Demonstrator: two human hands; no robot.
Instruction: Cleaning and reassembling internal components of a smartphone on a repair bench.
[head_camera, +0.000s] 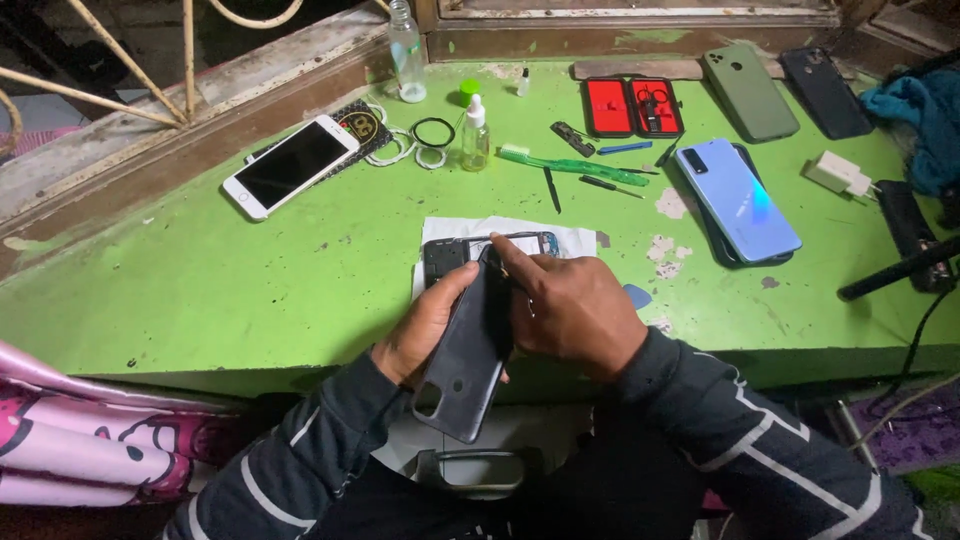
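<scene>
Dark matte phone back cover (466, 360) sits above the near table edge between our hands, its long axis running from lower left up to upper right, camera cutout at the low end; our left hand (420, 330) curls closed around its left edge and our right hand (570, 315) is closed on its right edge, forefinger stretched along the top. Left to right across the chipped green table (200, 270) we see a white smartphone (290, 165), a clear dropper bottle (475, 135), a red tool case (632, 107), a glossy blue phone (738, 200) and a white charger (838, 174).
</scene>
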